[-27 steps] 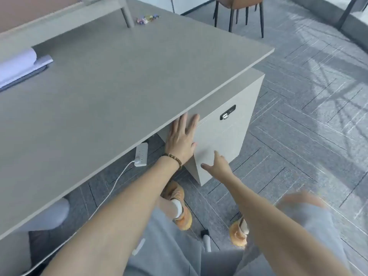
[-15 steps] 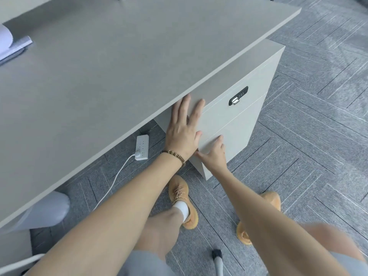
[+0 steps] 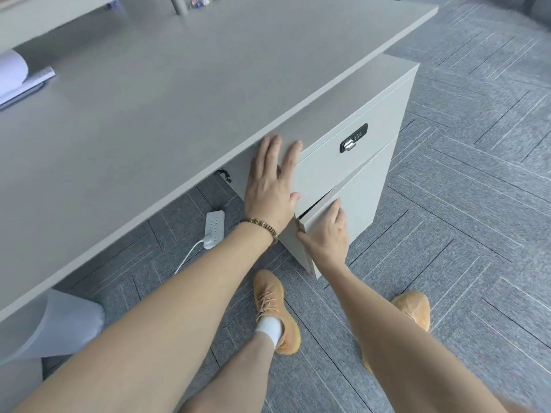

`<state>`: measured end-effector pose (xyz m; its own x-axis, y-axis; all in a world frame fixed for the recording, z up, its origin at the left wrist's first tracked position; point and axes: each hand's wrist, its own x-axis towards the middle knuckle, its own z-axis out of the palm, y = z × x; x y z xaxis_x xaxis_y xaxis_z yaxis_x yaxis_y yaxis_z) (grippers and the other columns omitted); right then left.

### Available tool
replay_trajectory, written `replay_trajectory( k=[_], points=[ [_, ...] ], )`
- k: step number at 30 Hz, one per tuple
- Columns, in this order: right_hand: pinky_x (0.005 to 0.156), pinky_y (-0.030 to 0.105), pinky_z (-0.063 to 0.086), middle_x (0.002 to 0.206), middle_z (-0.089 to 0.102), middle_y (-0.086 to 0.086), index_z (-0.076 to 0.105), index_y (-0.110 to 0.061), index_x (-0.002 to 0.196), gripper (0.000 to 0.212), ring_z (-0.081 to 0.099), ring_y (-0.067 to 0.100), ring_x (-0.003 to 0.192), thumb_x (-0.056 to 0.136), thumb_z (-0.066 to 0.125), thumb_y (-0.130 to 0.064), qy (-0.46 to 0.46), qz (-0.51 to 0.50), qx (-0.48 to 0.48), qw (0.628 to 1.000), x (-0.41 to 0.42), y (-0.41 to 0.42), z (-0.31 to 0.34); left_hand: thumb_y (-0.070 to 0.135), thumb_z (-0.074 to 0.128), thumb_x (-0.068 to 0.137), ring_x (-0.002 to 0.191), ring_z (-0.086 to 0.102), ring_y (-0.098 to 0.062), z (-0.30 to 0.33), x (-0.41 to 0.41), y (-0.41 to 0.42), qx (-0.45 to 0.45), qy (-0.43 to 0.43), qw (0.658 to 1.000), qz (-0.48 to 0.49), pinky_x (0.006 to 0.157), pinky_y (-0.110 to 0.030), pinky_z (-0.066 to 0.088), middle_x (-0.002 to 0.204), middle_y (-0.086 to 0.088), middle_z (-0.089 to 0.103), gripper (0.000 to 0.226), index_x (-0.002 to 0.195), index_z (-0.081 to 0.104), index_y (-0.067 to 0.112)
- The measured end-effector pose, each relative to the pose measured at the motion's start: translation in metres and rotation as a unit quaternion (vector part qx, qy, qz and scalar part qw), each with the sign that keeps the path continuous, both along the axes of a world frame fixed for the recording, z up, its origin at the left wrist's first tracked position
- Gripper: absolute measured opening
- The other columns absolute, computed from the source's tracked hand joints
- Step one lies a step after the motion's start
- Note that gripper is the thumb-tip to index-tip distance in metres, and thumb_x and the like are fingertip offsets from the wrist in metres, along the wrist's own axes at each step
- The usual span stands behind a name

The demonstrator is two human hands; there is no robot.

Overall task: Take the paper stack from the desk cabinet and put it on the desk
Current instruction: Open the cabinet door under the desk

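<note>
A grey desk cabinet (image 3: 384, 93) stands under the right end of the grey desk (image 3: 167, 108). Its upper drawer carries a black lock (image 3: 353, 141). The lower door (image 3: 354, 204) is ajar, a dark gap showing along its top left edge. My left hand (image 3: 272, 186) lies flat with fingers spread on the cabinet's upper left corner. My right hand (image 3: 326, 231) grips the top left corner of the lower door. The cabinet's inside is hidden and no paper stack shows in it.
Rolled white paper on a folder (image 3: 18, 79) lies at the desk's far left. A white power strip (image 3: 214, 229) with its cable lies on the carpet under the desk. My orange shoes (image 3: 275, 308) stand just in front of the cabinet. A white chair part (image 3: 59, 326) sits lower left.
My right hand has closed on the lower door's corner and pulled it slightly out, opening a gap. My left hand stays flat on the cabinet. The view has shifted closer.
</note>
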<state>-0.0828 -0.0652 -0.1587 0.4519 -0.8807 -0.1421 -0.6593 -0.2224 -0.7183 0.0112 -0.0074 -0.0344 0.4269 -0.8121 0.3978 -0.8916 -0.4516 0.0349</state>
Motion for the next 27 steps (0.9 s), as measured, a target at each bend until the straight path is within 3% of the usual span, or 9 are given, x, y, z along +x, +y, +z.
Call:
replay_trajectory(
  k=[3,7,10,13,20,22,24,25,27],
  points=[
    [0.112,0.048,0.038,0.155,0.033,0.019,0.005,-0.01,0.157,0.115,0.039,0.037,0.14,0.069,0.051,-0.069,0.004,0.005,-0.009,1.0,-0.024,0.002,0.007,0.018,0.082,0.072,0.151,0.017,-0.035,0.008,-0.009,0.002,0.017,0.006,1.0,0.018,0.118,-0.048,0.029,0.16,-0.014,0.027,0.097,0.153,0.028,0.02],
    [0.102,0.049,0.047,0.158,0.026,0.015,-0.003,-0.021,0.157,0.105,0.046,0.037,0.135,0.077,0.065,-0.038,0.004,0.048,-0.013,0.999,-0.063,-0.002,0.008,0.007,0.078,0.073,0.152,0.014,-0.033,0.018,-0.021,0.005,0.041,0.025,0.998,0.031,0.116,-0.042,0.035,0.162,-0.012,0.023,0.099,0.155,0.023,0.018],
    [0.094,0.049,0.051,0.159,0.024,0.012,-0.005,-0.022,0.157,0.101,0.051,0.038,0.13,0.082,0.062,-0.022,0.007,0.071,-0.016,0.997,-0.093,-0.006,0.013,0.002,0.075,0.075,0.152,0.01,-0.032,0.022,-0.027,0.005,0.057,0.039,0.996,0.051,0.112,-0.038,0.04,0.163,-0.01,0.019,0.1,0.156,0.019,0.018],
    [0.075,0.048,0.055,0.145,0.038,0.011,-0.003,-0.027,0.157,0.096,0.064,0.04,0.103,0.083,0.057,-0.013,0.023,0.069,-0.034,0.997,-0.125,-0.012,0.022,-0.001,0.073,0.075,0.152,0.011,-0.033,0.029,-0.038,0.003,0.071,0.037,0.995,0.067,0.109,-0.037,0.043,0.163,-0.01,0.02,0.098,0.155,0.018,0.015],
    [0.07,0.047,0.058,0.105,0.056,0.007,0.013,-0.042,0.149,0.097,0.063,0.033,0.086,0.07,0.053,-0.002,0.065,0.035,-0.025,0.997,-0.192,-0.05,0.035,0.006,0.072,0.076,0.153,0.006,-0.033,0.041,-0.048,0.002,0.111,0.053,0.989,0.083,0.102,-0.045,0.048,0.163,-0.01,0.016,0.097,0.155,0.016,0.011],
    [0.069,0.046,0.058,0.1,0.06,0.007,0.026,-0.036,0.142,0.085,0.064,0.033,0.086,0.069,0.052,-0.001,0.087,0.022,-0.03,0.995,-0.209,-0.069,0.035,0.008,0.073,0.077,0.153,0.004,-0.034,0.042,-0.048,0.001,0.12,0.057,0.987,0.086,0.104,-0.045,0.047,0.164,-0.011,0.014,0.098,0.155,0.014,0.011],
    [0.066,0.045,0.058,0.092,0.064,0.007,0.043,-0.027,0.117,0.055,0.063,0.034,0.08,0.068,0.052,-0.002,0.107,0.005,-0.037,0.994,-0.223,-0.088,0.036,0.012,0.075,0.076,0.153,0.004,-0.034,0.041,-0.048,0.001,0.124,0.057,0.987,0.087,0.105,-0.046,0.048,0.164,-0.011,0.013,0.101,0.155,0.012,0.011],
    [0.064,0.042,0.056,0.089,0.064,0.008,0.046,-0.022,0.104,0.04,0.062,0.034,0.078,0.069,0.052,-0.003,0.119,-0.008,-0.044,0.992,-0.228,-0.098,0.037,0.014,0.076,0.075,0.152,0.005,-0.035,0.04,-0.048,0.001,0.122,0.057,0.987,0.087,0.105,-0.047,0.049,0.164,-0.012,0.014,0.102,0.155,0.012,0.011],
    [0.065,0.038,0.05,0.092,0.066,0.012,0.052,-0.014,0.098,0.027,0.064,0.035,0.083,0.073,0.053,-0.004,0.142,-0.042,-0.054,0.987,-0.235,-0.118,0.04,0.017,0.076,0.075,0.152,0.007,-0.037,0.039,-0.049,0.0,0.114,0.054,0.988,0.084,0.106,-0.048,0.047,0.163,-0.014,0.016,0.101,0.155,0.014,0.01]
  ],
)
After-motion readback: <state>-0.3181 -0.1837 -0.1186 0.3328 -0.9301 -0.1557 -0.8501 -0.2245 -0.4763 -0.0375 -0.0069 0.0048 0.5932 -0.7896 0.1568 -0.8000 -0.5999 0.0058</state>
